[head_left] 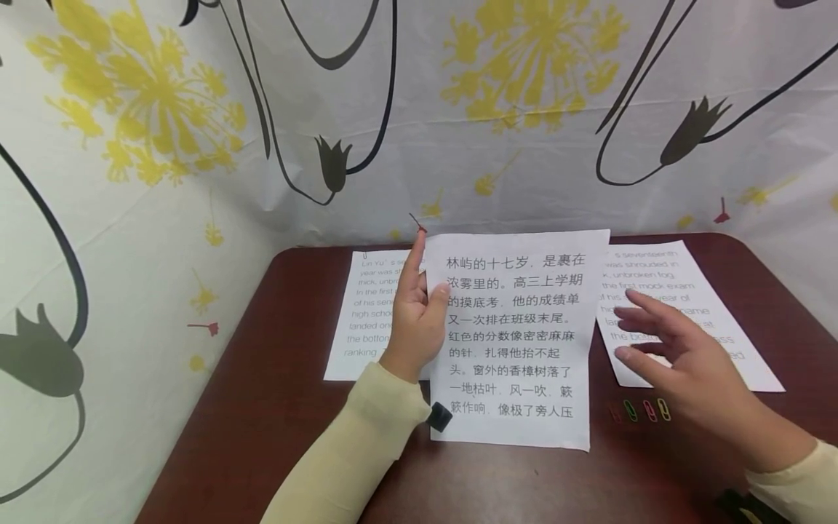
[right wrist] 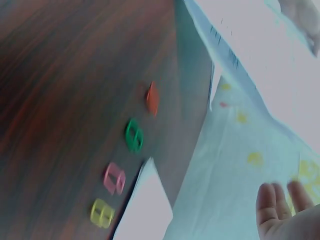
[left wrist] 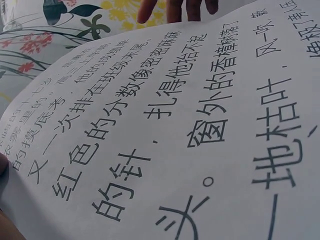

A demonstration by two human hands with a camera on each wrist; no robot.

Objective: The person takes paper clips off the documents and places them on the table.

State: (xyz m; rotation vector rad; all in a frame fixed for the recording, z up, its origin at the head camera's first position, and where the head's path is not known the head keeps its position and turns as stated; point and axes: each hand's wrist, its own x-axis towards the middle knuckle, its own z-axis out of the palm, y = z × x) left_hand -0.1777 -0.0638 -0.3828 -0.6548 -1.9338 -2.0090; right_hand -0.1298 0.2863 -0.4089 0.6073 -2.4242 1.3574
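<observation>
My left hand (head_left: 419,320) grips a sheet of paper (head_left: 517,342) printed with large Chinese text, the thumb on its front near the left edge. The sheet is held up above the table; in the left wrist view the same page (left wrist: 165,125) bends in a curve. My right hand (head_left: 687,356) hovers to the right of that sheet, fingers spread and slightly bent, holding nothing. Beneath it lies a sheet with English text (head_left: 655,276), partly covered. Coloured paper clips lie in a row near the right hand: red (right wrist: 153,99), green (right wrist: 134,135), pink (right wrist: 114,178) and yellow (right wrist: 102,214).
Another sheet with English text (head_left: 366,320) lies on the left of the dark red-brown table (head_left: 262,400), partly behind the held page; a small clip seems to sit on its top edge. A white cloth with yellow flowers (head_left: 419,109) hangs behind the table.
</observation>
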